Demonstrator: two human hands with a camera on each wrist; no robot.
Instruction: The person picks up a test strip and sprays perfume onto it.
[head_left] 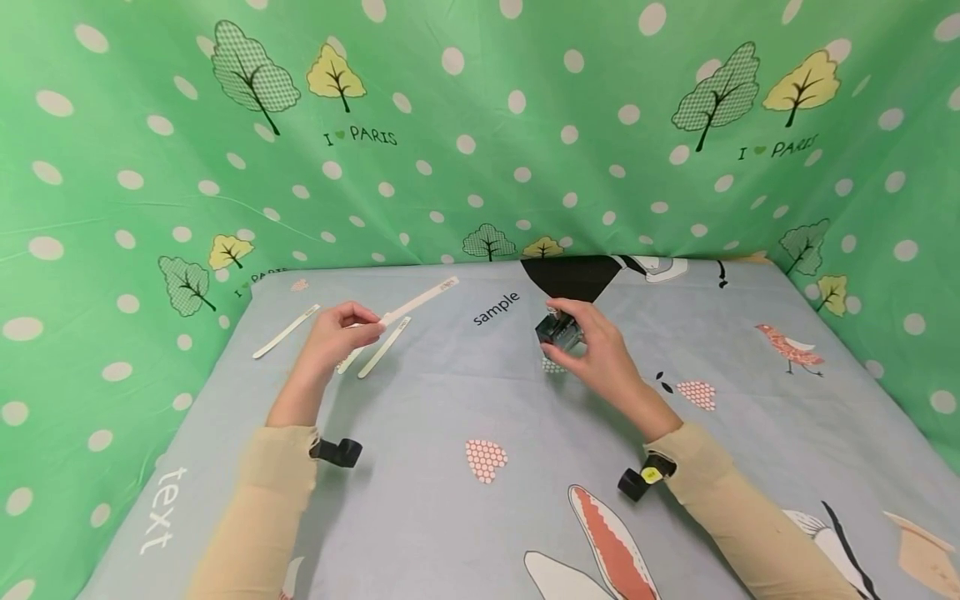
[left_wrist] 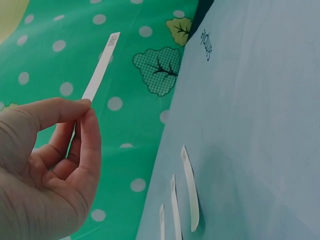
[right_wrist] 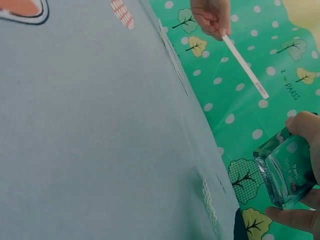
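Note:
Between thumb and fingertips, my left hand (head_left: 337, 335) pinches a white perfume test strip (head_left: 422, 301) near one end. Its printed far end points up and to the right, away from the hand. My right hand (head_left: 600, 346) grips a square glass perfume bottle (head_left: 559, 331), tilted and held above the cloth. In the right wrist view, white lettering shows on the clear face of the bottle (right_wrist: 287, 170), and the fingers hold it from both sides. A gap separates strip and bottle. Below the left hand lie more test strips (head_left: 384, 347), one partly hidden by it.
Another test strip (head_left: 287, 332) lies farther left on the table. A grey-blue printed cloth (head_left: 420, 500) covers the tabletop. Green dotted curtains (head_left: 420, 100) hang behind and at both sides. Each wrist carries a black camera (head_left: 341, 452).

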